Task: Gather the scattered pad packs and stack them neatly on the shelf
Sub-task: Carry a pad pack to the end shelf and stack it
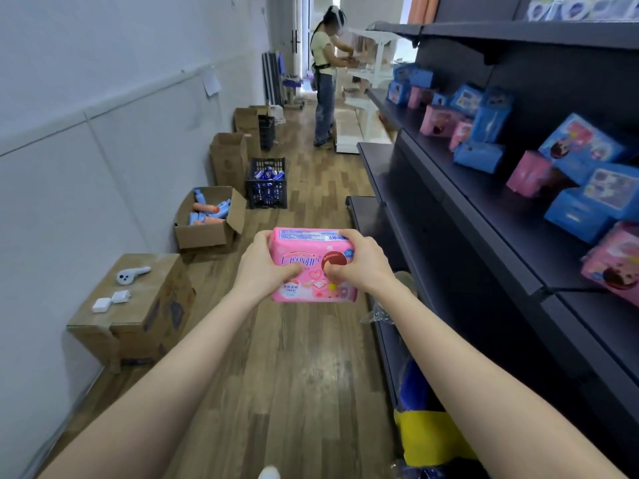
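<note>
A pale, smooth wall (86,150) ran down the left side, with cardboard boxes along its foot: a closed one (145,316) carrying small white gadgets, then an open box (204,233) of blue and orange bottles, then a black lattice crate (266,183). The floor (304,368) was glossy wood-grain plank. Above it, the left hand (266,267) and right hand (359,264) gripped a soft, glossy pink pad pack (311,271) by its two ends, thumbs pressed on the printed front and fingers curled behind. The pack was held in the air, left of the front edge of the dark matt metal shelf (466,181). Blue and pink packs (479,155) lay scattered and tilted on that shelf.
</note>
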Demonstrator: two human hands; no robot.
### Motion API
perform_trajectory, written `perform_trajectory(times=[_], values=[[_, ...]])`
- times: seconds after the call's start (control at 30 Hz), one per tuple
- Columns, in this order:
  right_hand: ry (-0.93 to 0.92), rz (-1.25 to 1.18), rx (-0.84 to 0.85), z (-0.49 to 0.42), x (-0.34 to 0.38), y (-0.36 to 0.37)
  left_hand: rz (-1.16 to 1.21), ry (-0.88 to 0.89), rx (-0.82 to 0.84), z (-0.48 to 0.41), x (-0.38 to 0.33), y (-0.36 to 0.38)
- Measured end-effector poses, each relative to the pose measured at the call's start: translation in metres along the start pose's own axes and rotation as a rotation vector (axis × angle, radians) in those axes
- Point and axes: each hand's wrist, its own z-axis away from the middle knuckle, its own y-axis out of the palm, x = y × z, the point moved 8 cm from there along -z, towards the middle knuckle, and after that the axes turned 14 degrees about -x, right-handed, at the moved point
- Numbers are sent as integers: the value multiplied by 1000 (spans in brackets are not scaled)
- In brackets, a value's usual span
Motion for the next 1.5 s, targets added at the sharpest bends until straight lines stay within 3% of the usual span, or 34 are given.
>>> perform_trajectory(times=[0.6,1.0,1.5], values=[[68,-55,-112,-231,50,98,136,20,58,-264,36,38],[94,-44,-81,-309,39,128,129,-2,99,-342,55,80],[101,1,-53,-468,-28,129,107,-53,129,-453,30,200]])
